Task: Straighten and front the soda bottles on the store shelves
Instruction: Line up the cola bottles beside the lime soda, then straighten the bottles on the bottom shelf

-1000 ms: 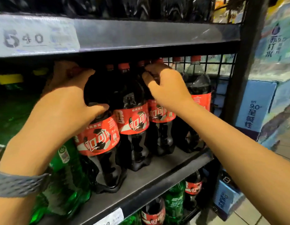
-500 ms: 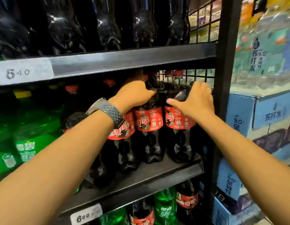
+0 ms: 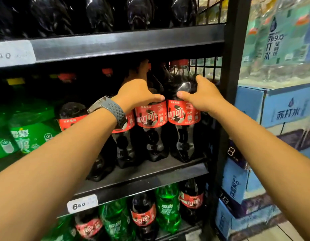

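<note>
Head view: left hand (image 3: 138,94) grips one cola bottle (image 3: 151,117), right hand (image 3: 203,100) the end bottle (image 3: 182,113) — beside the post (image 3: 236,66).

Single view, head-worn, wide-angle. Faces forward and slightly down at a black shelf rack (image 3: 126,47), obliquely, toward its right end: shelf edges rise to the right of the frame. Range close, within arm's reach; both forearms enter from the lower corners and meet at centre, where left hand (image 3: 136,94) and right hand (image 3: 204,100) grip cola bottles (image 3: 151,117) on the middle shelf (image 3: 150,173). Rack upright (image 3: 236,66) stands right of centre; blue cartons (image 3: 286,108) fill the right edge beyond it.
</note>
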